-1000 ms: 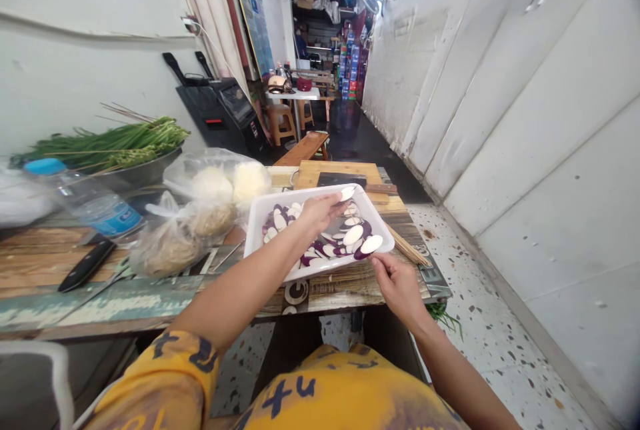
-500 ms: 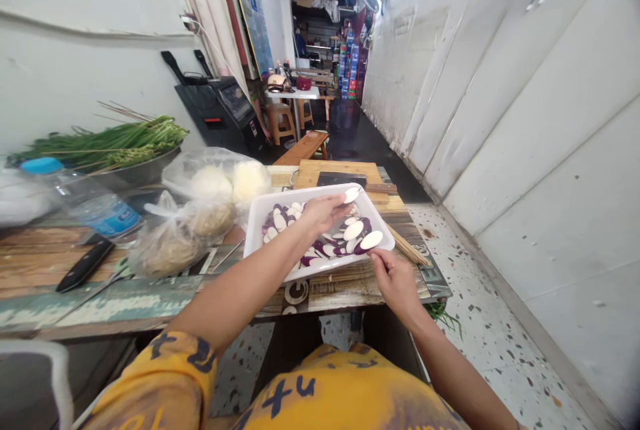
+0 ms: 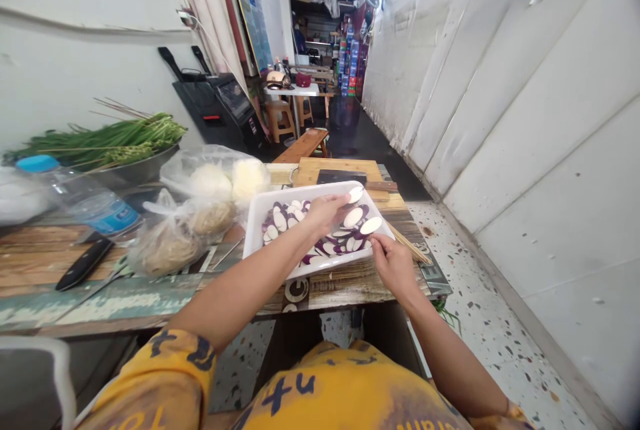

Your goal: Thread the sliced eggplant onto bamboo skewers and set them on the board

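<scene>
A white tray (image 3: 260, 217) full of purple-skinned eggplant slices sits on the wooden table. My left hand (image 3: 325, 211) hovers over the tray and pinches one white slice (image 3: 355, 194) at its far side. My right hand (image 3: 393, 263) is at the tray's near right corner, fingers closed on a thin stick with two slices (image 3: 364, 222) threaded on it, held above the tray.
A bundle of bamboo skewers (image 3: 411, 247) lies right of the tray. Behind it are a cutting board (image 3: 340, 169) with a cleaver (image 3: 350, 180). To the left are bagged food (image 3: 200, 213), a knife (image 3: 83, 263), a water bottle (image 3: 80, 200) and a bowl of greens (image 3: 110, 143).
My right hand has lifted and moved the skewered slices up and toward my left hand. The left hand has shifted slightly right with its slice.
</scene>
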